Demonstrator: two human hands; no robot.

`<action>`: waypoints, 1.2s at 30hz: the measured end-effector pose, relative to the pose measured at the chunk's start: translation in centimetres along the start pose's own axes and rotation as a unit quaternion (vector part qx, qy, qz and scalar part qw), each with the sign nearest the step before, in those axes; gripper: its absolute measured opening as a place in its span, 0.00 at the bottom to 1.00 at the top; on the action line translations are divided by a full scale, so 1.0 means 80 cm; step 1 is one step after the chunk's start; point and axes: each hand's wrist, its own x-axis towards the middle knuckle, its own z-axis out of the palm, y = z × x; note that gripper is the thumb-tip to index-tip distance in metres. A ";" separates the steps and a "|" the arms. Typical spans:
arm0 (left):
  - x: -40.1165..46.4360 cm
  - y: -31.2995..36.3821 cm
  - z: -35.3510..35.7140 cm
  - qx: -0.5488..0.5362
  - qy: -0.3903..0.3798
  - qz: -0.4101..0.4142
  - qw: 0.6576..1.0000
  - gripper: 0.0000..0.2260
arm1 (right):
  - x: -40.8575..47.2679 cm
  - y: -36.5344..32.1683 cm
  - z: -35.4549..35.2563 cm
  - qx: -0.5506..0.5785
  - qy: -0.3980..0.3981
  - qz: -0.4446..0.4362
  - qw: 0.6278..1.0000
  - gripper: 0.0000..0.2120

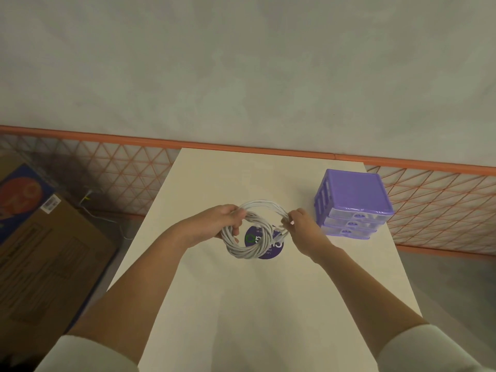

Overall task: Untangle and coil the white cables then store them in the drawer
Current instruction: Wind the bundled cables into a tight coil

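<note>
both hands hold the coiled white cables [251, 232] above the table [268, 304], just left of the purple drawer unit [353, 204], left hand [224, 220] curled round the bundle, right hand [302, 224] pinching its side.

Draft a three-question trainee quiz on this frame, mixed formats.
1. True or false: the white cable coil lies flat on the table, untouched.
2. The purple drawer unit stands nearer which hand: A) left hand B) right hand?
3. Fill in: under the coil, a round ___ sticker shows.

Key: 1 false, both hands grip it; 2 B; 3 purple.
</note>
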 end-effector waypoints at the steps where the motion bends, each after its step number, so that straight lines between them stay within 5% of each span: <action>1: -0.001 0.000 0.001 -0.013 0.003 0.008 1.000 0.13 | 0.000 0.002 0.004 0.040 0.002 0.021 0.999 0.11; 6: -0.001 0.001 0.015 -0.031 -0.004 0.020 0.999 0.14 | -0.010 0.008 0.015 0.139 -0.026 0.077 0.987 0.02; 13: -0.002 -0.001 0.023 -0.063 -0.016 0.021 0.998 0.15 | -0.021 0.012 0.020 0.162 -0.075 0.114 0.977 0.11; 17: -0.005 -0.001 0.021 -0.043 -0.012 0.014 0.999 0.25 | -0.020 0.022 0.023 0.175 -0.027 0.127 0.976 0.04; 19: -0.006 -0.001 0.022 -0.042 -0.013 0.012 0.999 0.22 | -0.017 0.027 0.024 0.209 -0.005 0.143 0.967 0.03; 22: -0.008 0.001 0.025 -0.033 -0.013 0.012 0.999 0.17 | -0.013 0.026 0.019 0.365 0.030 0.164 0.916 0.05; 26: -0.010 0.004 0.026 -0.030 -0.015 0.012 0.999 0.22 | -0.016 0.012 0.000 0.527 -0.041 0.143 0.837 0.08; 32: -0.014 0.011 0.027 -0.036 -0.043 0.023 0.998 0.26 | -0.020 0.001 -0.011 0.670 -0.115 0.153 0.717 0.09; 36: -0.013 0.009 0.029 -0.086 -0.059 0.022 0.994 0.21 | -0.027 -0.005 -0.010 0.697 -0.146 0.160 0.683 0.07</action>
